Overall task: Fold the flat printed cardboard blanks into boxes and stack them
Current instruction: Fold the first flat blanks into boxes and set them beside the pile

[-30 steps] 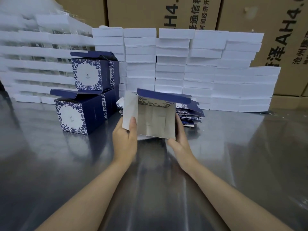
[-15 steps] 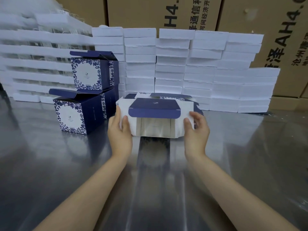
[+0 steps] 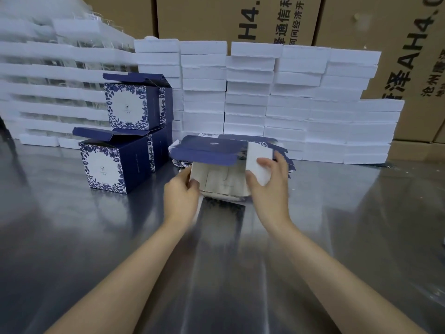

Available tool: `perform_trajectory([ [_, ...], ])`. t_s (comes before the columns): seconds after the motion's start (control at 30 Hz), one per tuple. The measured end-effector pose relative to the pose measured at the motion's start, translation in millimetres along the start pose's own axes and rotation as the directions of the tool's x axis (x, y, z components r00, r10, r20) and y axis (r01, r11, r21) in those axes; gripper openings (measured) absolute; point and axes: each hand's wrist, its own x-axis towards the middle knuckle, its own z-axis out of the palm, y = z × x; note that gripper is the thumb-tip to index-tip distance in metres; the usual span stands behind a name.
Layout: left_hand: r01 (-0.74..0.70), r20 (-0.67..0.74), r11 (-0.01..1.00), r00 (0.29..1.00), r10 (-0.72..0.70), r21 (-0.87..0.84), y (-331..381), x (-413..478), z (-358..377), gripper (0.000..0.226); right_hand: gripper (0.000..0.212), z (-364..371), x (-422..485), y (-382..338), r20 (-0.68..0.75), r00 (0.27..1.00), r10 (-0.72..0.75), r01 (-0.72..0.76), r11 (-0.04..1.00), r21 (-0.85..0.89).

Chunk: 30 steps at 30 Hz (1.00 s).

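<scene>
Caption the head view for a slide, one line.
Both hands, left and right, fold side flaps on a half-formed box beside two stacked finished boxes.

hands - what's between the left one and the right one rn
In the head view, the half-folded box sits between the left hand and right hand; both grip its side flaps.

Two bare forearms, no sleeves, hands [image 3: 183,191] ungloved, no jewellery

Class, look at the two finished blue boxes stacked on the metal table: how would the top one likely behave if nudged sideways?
The top box is probably light, being hollow card. It would likely slide or tip easily, since it sits offset on the lower box, whose lid stands open. Its own lid flap is also open, so it may flex.
</scene>
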Motion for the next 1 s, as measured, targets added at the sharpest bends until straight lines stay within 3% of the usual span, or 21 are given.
perform_trajectory([
  [0.1, -0.056, 0.007, 0.998, 0.998, 0.056, 0.019, 4, -1, -1, 0.025, 0.048, -6, 9, -2, 0.051, 0.999, -0.006, 0.021, 0.953, -0.303],
  [0.2, -0.098, -0.063, 0.993, 0.994, 0.094, -0.065, 18, -8, -4, 0.028, 0.033, -18, 25, -8, 0.051, 0.996, 0.069, -0.045, 0.926, -0.375],
  [0.3, -0.165, -0.067, 0.985, 0.985, 0.161, -0.047, 28, -15, -3, 0.029, 0.044, -33, 35, -9, 0.134, 0.963, 0.236, -0.144, 0.864, -0.483],
  [0.37, -0.16, -0.041, 0.986, 0.986, 0.159, -0.04, 30, -18, -1, 0.036, 0.033, -40, 40, -12, 0.196, 0.935, 0.294, -0.129, 0.8, -0.586],
  [0.43, -0.181, 0.006, 0.983, 0.983, 0.181, -0.005, 29, -18, 0, 0.047, 0.021, -45, 41, -15, 0.268, 0.915, 0.3, -0.121, 0.841, -0.528],
  [0.5, -0.213, 0.063, 0.977, 0.975, 0.214, -0.011, 28, -16, 2, 0.054, 0.032, -45, 39, -17, 0.315, 0.911, 0.266, -0.12, 0.903, -0.413],
  [0.63, -0.173, 0.125, 0.984, 0.977, 0.176, -0.03, 21, -14, 8, 0.058, 0.031, -42, 36, -20, 0.359, 0.906, 0.226, -0.114, 0.945, -0.307],
  [0.83, 0.023, 0.227, 0.959, 0.973, 0.043, -0.282, 18, -17, 14, 0.06, 0.035, -47, 36, -27, 0.434, 0.873, 0.221, -0.129, 0.964, -0.232],
  [0.93, 0.203, 0.342, 0.879, 0.939, -0.049, -0.432, 24, -20, 12, 0.064, 0.027, -50, 39, -26, 0.458, 0.845, 0.277, -0.185, 0.954, -0.235],
  [1.0, 0.316, 0.401, 0.778, 0.912, -0.09, -0.544, 26, -20, 12, 0.05, 0.02, -50, 39, -24, 0.478, 0.821, 0.313, -0.216, 0.945, -0.247],
])
